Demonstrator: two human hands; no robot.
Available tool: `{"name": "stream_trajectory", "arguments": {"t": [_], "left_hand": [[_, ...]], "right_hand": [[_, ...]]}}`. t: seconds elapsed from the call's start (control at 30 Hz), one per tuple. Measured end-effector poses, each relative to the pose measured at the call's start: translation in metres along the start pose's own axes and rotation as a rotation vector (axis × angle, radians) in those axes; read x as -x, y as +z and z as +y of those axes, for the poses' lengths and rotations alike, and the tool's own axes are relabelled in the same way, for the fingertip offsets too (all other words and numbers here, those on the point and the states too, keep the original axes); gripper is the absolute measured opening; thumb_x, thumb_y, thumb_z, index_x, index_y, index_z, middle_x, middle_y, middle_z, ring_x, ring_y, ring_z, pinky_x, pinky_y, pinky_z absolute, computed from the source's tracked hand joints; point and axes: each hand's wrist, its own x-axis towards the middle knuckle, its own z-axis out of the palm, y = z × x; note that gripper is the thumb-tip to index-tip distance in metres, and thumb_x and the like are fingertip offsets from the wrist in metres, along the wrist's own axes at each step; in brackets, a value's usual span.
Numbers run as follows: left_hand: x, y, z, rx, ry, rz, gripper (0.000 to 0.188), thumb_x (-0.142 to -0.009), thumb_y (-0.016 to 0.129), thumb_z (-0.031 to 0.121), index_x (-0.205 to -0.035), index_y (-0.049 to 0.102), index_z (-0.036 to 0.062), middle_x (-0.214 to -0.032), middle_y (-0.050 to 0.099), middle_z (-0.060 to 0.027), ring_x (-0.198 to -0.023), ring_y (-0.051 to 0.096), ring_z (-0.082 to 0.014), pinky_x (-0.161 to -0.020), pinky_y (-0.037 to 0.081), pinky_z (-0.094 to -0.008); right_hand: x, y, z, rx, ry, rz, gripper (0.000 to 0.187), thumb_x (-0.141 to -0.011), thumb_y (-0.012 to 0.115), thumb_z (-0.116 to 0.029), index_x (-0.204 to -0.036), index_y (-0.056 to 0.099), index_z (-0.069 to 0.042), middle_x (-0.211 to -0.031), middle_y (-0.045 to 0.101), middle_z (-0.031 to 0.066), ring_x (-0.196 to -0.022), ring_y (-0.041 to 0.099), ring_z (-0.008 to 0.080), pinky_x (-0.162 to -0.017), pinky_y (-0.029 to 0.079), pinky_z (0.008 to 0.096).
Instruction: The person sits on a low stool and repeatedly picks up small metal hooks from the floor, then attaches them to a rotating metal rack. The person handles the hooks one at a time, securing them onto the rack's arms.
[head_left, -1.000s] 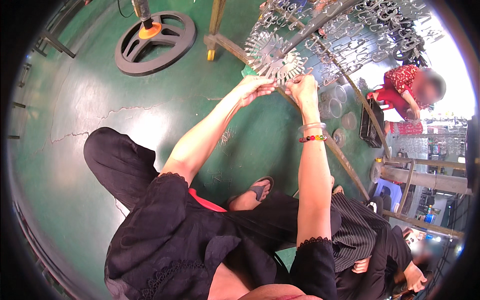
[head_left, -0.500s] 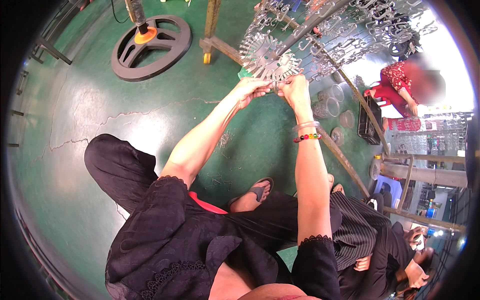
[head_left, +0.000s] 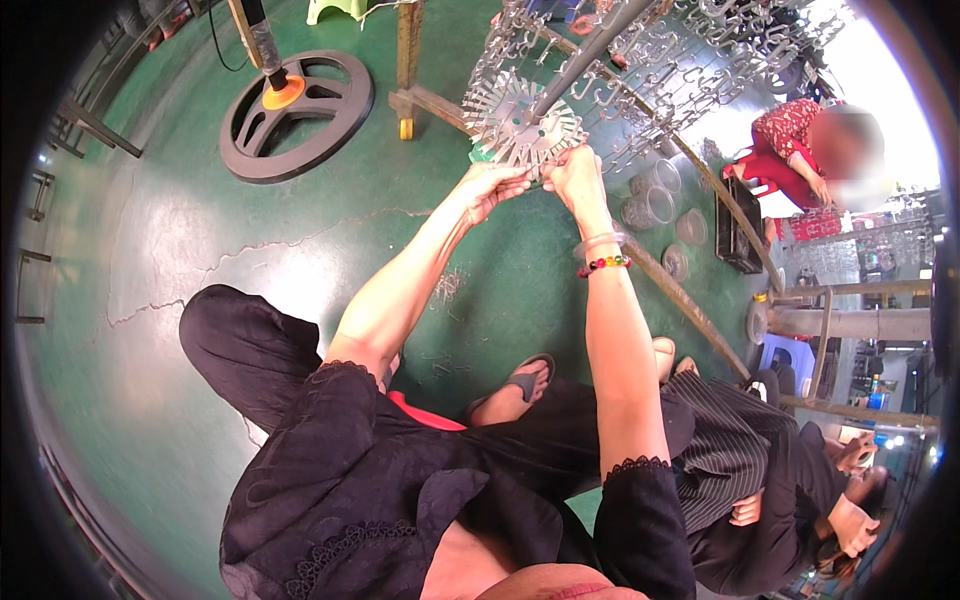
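Observation:
A round silvery metal disc [head_left: 522,118] with slots and small parts radiating from its rim sits at the end of a grey bar [head_left: 585,65]. Both hands are at its near rim. My left hand [head_left: 493,188] is closed in a pinch at the lower edge, thumb and fingers pressed together. Close beside it on the right, my right hand [head_left: 574,178] pinches at the same rim, below a beaded bracelet [head_left: 605,264]. Whatever lies between the fingertips of each hand is too small to make out. Something green [head_left: 480,156] shows beside the left hand.
Rows of metal hooks [head_left: 640,105] hang from a rack with slanting bars [head_left: 690,300]. Clear plastic tubs [head_left: 650,205] and a black crate [head_left: 737,225] stand right of it. A dark wheel-shaped base [head_left: 297,115] is at far left. Co-workers [head_left: 785,150] sit at the right.
The whole view has shifted slightly, so the disc and both hands appear a little further left. Both hands stay pinched at the disc's near rim.

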Motion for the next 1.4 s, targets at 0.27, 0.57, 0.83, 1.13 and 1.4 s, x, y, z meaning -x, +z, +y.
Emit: {"name": "stream_trajectory", "arguments": {"t": [0.27,0.57,0.83,1.13,1.4], "left_hand": [[0.004,0.002,0.000,0.012,0.003,-0.009,0.022,-0.086,0.063,0.011,-0.100,0.063,-0.0048,-0.093,0.068,-0.0119,-0.085,0.066,-0.0185,-0.081,0.053,-0.0274],[0.002,-0.008,-0.011,0.012,-0.004,0.004,0.027,-0.083,0.066,0.012,-0.105,0.062,-0.0026,-0.103,0.066,-0.0111,-0.093,0.063,-0.0195,-0.084,0.052,-0.0326],[0.018,-0.015,-0.008,-0.108,-0.056,-0.090,0.019,-0.083,0.060,0.007,-0.100,0.062,-0.0011,-0.095,0.065,-0.0120,-0.085,0.064,-0.0212,-0.074,0.054,-0.0329],[0.078,-0.114,-0.117,-1.593,-0.158,-0.238,0.019,-0.076,0.071,0.026,-0.090,0.071,0.0131,-0.087,0.071,-0.0052,-0.081,0.067,-0.0175,-0.078,0.051,-0.0315],[0.142,-0.107,-0.218,-1.915,0.106,-0.475,0.020,-0.076,0.056,0.022,-0.080,0.061,0.0026,-0.082,0.058,-0.0181,-0.086,0.056,-0.0325,-0.075,0.047,-0.0427]], "right_hand": [[0.005,-0.004,-0.009,-0.063,0.072,-0.037,0.013,-0.072,0.066,-0.006,-0.073,0.065,0.007,-0.064,0.066,0.0147,-0.057,0.067,0.0182,-0.057,0.053,0.0301],[0.015,0.014,0.013,0.118,-0.152,0.165,0.015,-0.069,0.065,-0.016,-0.069,0.069,-0.002,-0.059,0.066,0.0111,-0.061,0.067,0.0212,-0.064,0.054,0.0333],[0.051,-0.009,-0.014,-0.293,-0.030,0.154,0.012,-0.074,0.064,-0.005,-0.080,0.065,0.006,-0.063,0.063,0.0159,-0.056,0.064,0.0190,-0.053,0.051,0.0307],[0.164,-0.049,0.064,0.165,-0.319,-0.821,0.037,-0.073,0.071,-0.012,-0.107,0.064,0.001,-0.100,0.065,0.0195,-0.092,0.064,0.0329,-0.081,0.051,0.0377],[0.216,-0.090,0.103,0.116,-0.076,-0.667,0.033,-0.074,0.068,-0.016,-0.103,0.066,-0.002,-0.100,0.063,0.0215,-0.095,0.060,0.0356,-0.083,0.048,0.0410]]}}
